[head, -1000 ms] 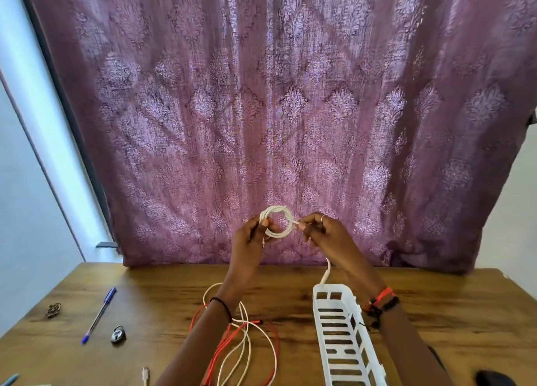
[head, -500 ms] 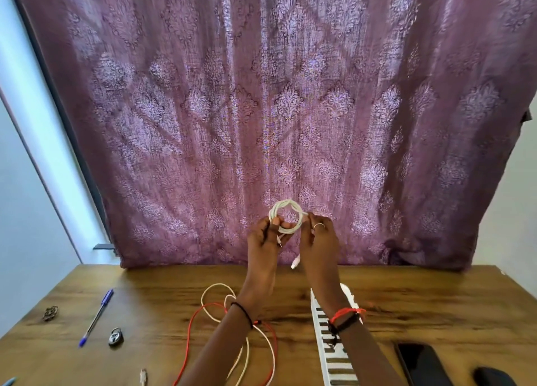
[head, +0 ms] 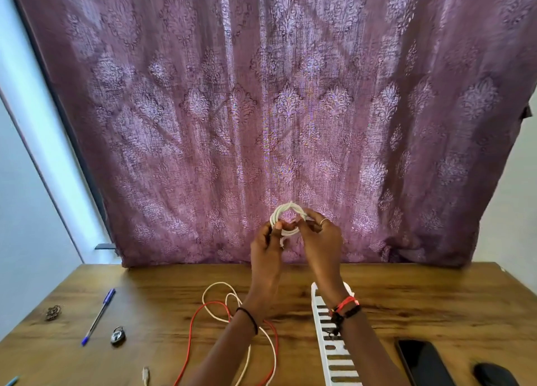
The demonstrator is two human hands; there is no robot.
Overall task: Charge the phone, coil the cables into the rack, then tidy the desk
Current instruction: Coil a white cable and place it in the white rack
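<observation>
A white cable wound into a small coil (head: 286,211) is held up above the desk, in front of the curtain. My left hand (head: 266,249) pinches the coil's left side, and my right hand (head: 319,240) grips its right side, its fingers curled over the loops. Below them a white slotted rack (head: 334,356) lies on the desk, partly hidden by my right forearm. A loose red cable (head: 191,327) and a loose white cable (head: 216,286) lie tangled under my left forearm. A black phone (head: 421,362) lies face up at the lower right.
On the wooden desk (head: 162,286), a blue pen (head: 98,316), a small padlock (head: 117,334) and a small metal trinket (head: 53,312) sit at the left. A dark mouse (head: 494,374) sits at the right front edge. A purple curtain (head: 261,109) hangs behind the desk.
The cable's loose tail, hanging down to the rack a second ago, has been taken up into the coil. Both hands have closed together on it. The view shifted, bringing the phone into sight.
</observation>
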